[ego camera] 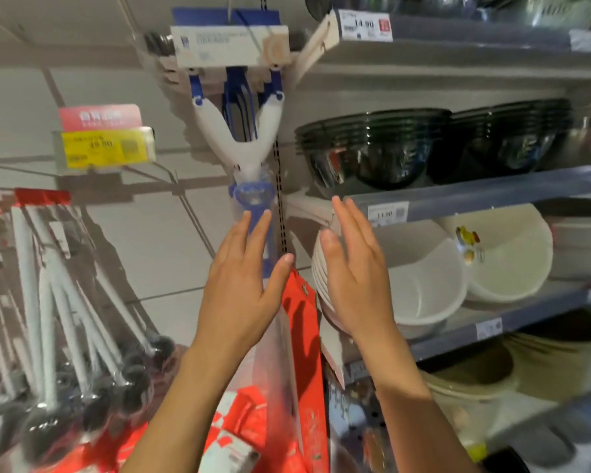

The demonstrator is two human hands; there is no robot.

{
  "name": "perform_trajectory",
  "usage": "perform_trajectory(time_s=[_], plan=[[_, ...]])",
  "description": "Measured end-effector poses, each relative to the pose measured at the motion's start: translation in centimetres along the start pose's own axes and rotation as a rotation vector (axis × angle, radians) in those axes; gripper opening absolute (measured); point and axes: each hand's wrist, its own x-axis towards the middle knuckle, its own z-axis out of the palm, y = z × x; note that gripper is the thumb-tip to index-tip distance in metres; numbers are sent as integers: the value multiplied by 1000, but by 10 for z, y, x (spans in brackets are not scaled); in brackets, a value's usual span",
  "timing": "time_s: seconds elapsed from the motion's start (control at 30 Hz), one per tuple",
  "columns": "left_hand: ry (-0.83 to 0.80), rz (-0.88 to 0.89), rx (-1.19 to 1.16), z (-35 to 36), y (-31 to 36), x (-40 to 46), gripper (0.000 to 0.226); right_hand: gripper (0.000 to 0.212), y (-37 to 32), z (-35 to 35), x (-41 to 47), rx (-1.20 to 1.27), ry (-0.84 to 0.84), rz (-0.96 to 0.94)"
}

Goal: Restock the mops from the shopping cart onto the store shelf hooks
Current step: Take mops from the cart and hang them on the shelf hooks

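A blue-and-white sponge mop (239, 131) hangs head-up from a hook high on the wall panel, its blue handle (268, 240) running down behind my hands. My left hand (243, 285) is raised just below the mop's neck with straight fingers; its fingertips overlap the handle, and contact cannot be told. My right hand (355, 268) is raised beside it, fingers straight, holding nothing. Several white-handled mops (58, 285) with black ends hang in plastic at the left.
Red packaged goods (302, 336) hang below my hands. A yellow price tag (106, 146) sticks out at the left. Shelves at the right carry dark glass bowls (372, 155) and white basins (505, 254). The shelf edge (475, 196) is close to my right hand.
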Motion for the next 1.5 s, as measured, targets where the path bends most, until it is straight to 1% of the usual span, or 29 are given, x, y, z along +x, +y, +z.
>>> perform_trajectory(time_s=[0.07,0.17,0.3,0.43,0.47,0.57,0.6,0.67,0.73,0.8,0.9,1.0,1.17,1.23,1.33,1.5], plan=[[-14,15,31,2,2,-13,73,67,2,-6,-18,-88,-7,14],[-61,15,22,7,5,-33,74,67,0,-17,-47,-229,-1,53],[-156,46,-75,11,6,-56,76,69,-9,-24,-84,-363,32,124],[-247,88,-196,13,0,-78,80,70,-22,-23,-123,-401,93,246],[-241,105,-234,14,-2,-83,79,70,-25,-21,-133,-399,118,271],[-150,253,-321,20,-9,-107,69,69,-36,-18,-167,-418,200,335],[-143,287,-358,23,-10,-116,67,68,-41,-17,-180,-438,222,355],[-213,293,-433,26,-6,-130,68,64,-50,-19,-203,-500,242,410],[-356,235,-494,25,5,-144,72,63,-58,-25,-226,-561,252,474],[-442,236,-560,23,20,-161,74,63,-68,-34,-249,-615,278,515],[-492,298,-661,24,43,-185,72,65,-83,-51,-277,-672,344,572],[-619,361,-710,26,73,-204,75,69,-97,-70,-304,-724,423,621],[-763,479,-791,30,129,-241,78,68,-113,-106,-352,-799,549,709],[-826,509,-823,36,152,-258,75,69,-119,-122,-373,-833,599,752],[-942,572,-877,44,196,-288,63,70,-130,-152,-410,-875,699,822],[-1089,687,-926,48,268,-338,63,66,-142,-200,-467,-938,806,929]])
